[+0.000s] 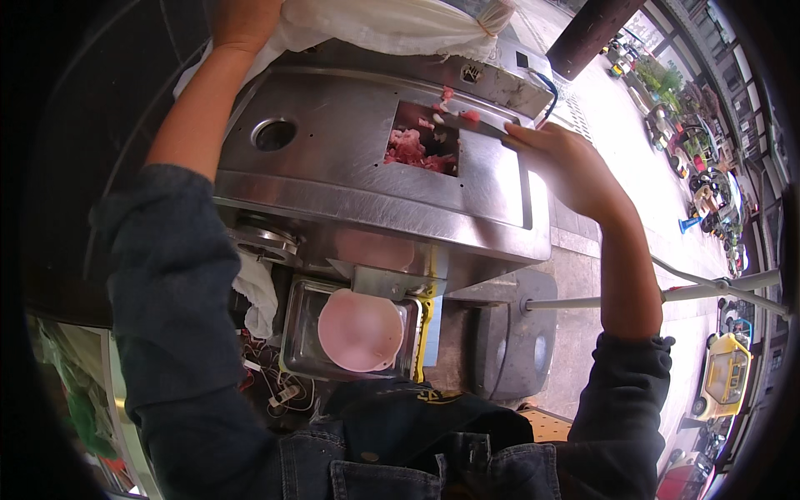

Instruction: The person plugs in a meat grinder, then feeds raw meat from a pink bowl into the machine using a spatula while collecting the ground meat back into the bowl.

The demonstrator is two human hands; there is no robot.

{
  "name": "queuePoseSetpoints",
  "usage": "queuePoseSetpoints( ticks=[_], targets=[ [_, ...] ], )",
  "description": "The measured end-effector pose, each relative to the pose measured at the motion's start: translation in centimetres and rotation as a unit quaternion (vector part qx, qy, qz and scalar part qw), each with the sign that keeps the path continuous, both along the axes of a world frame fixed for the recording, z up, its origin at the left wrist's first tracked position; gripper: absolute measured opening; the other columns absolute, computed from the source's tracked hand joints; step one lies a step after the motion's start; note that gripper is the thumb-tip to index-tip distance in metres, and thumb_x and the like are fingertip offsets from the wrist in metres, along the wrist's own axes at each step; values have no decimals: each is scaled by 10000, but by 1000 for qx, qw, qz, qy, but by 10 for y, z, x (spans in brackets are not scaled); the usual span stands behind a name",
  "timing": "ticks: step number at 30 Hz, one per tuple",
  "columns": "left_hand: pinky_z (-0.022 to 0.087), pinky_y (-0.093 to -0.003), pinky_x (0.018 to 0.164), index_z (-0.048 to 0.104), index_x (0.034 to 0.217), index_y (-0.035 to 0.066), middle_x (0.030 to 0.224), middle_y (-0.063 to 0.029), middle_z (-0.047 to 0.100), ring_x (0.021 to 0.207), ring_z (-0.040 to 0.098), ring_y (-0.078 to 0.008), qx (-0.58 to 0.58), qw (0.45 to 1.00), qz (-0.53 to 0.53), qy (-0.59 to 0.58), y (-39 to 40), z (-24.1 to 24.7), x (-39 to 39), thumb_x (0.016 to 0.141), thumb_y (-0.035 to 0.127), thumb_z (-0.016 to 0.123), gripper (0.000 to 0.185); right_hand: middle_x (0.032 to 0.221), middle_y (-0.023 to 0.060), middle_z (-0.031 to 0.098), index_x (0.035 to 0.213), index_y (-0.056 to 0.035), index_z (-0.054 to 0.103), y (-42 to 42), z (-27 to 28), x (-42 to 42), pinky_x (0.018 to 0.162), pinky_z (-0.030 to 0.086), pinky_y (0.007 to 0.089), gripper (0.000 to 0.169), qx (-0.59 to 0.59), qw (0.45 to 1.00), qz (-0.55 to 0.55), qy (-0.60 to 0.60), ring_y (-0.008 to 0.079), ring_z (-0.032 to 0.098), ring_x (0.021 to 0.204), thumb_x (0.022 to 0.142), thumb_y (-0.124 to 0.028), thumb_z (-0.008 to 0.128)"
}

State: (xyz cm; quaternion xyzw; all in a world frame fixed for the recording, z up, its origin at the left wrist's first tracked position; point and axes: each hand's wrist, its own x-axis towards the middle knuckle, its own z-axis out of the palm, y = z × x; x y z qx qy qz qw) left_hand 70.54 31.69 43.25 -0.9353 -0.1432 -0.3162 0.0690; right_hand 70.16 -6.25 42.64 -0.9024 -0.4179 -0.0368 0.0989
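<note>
In my right hand is the handle of a flat, dark metal blade, perhaps a knife. Its blade reaches over the square opening of a stainless-steel machine, apparently a meat grinder. Chopped pink and white meat fills part of that opening, and a few scraps lie on the steel top beyond it. My left hand is at the top edge of the view beside a white cloth; its fingers are cut off, so its grip is hidden.
Below the machine, a pink plastic bowl sits in a rectangular steel tray. A round hole opens in the steel top. Tangled wires with a power strip lie lower left. A grey base supports a pole at right, beside a street with parked vehicles.
</note>
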Motion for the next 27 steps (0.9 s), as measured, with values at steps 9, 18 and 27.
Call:
queuePoseSetpoints(
  ticks=[9,18,27],
  targets=[
    [385,-371,878,472,1054,63,1077,-134,457,1045,455,-319,-106,971,-175,-123,48,-84,28,670,92,595,404,821,129,619,1163,-78,537,48,-6,21,664,432,305,344,-13,992,-81,95,167,566,685,830,-155,495],
    [405,-317,890,442,1187,32,1111,-114,472,1075,473,-230,-267,912,-305,-59,43,-52,-26,757,77,578,453,775,132,618,1091,-37,559,35,-6,37,681,435,344,323,22,994,-75,79,212,594,702,827,-206,481],
    [380,-271,895,432,1207,38,1167,-87,482,1075,456,-164,-358,837,-383,-158,0,-92,-159,772,8,548,452,1120,54,577,1184,-71,516,19,8,26,849,410,249,314,-1,989,79,123,120,538,992,878,-131,476]
  ],
)
